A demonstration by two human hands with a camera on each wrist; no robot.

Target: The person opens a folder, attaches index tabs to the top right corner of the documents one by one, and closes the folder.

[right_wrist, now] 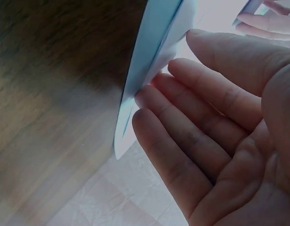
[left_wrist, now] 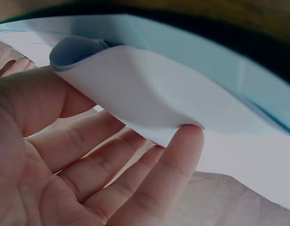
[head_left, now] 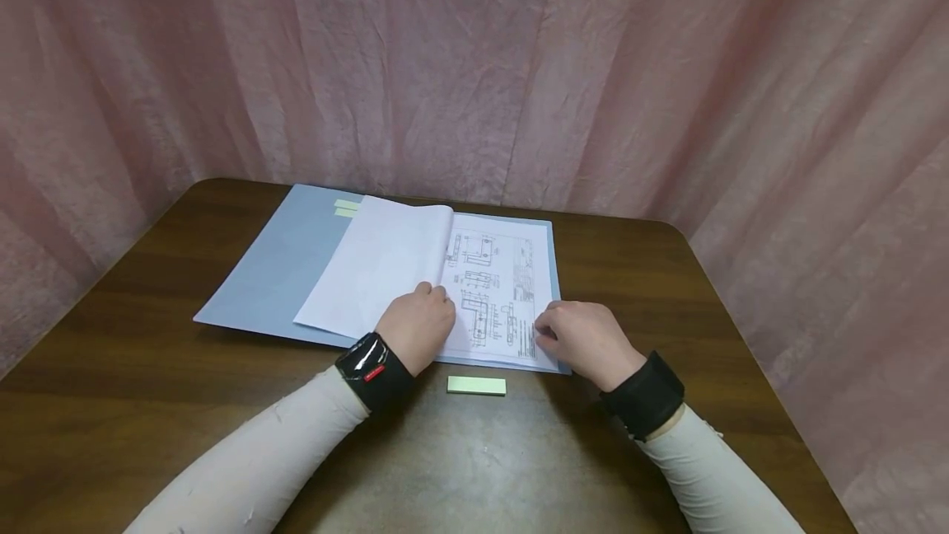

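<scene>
A light-blue folder [head_left: 255,274] lies spread on the table, holding printed sheets. White pages [head_left: 381,258] are turned over to the left and curl up at the fold. On the right, a sheet with technical drawings [head_left: 493,270] faces up. My left hand [head_left: 417,324] rests at the curled fold; the left wrist view has its fingertips against the curled paper [left_wrist: 121,84], part of them hidden behind it. At the drawing sheet's lower right edge is my right hand [head_left: 589,340], its loosely bent fingers [right_wrist: 168,136] touching or very near the paper.
A pale green strip of sticky notes [head_left: 476,386] lies in front of the folder. Two similar green tabs [head_left: 346,208] stick out beside the turned pages. The brown wooden table [head_left: 638,270] meets a pink curtain [head_left: 474,72] at the back and right.
</scene>
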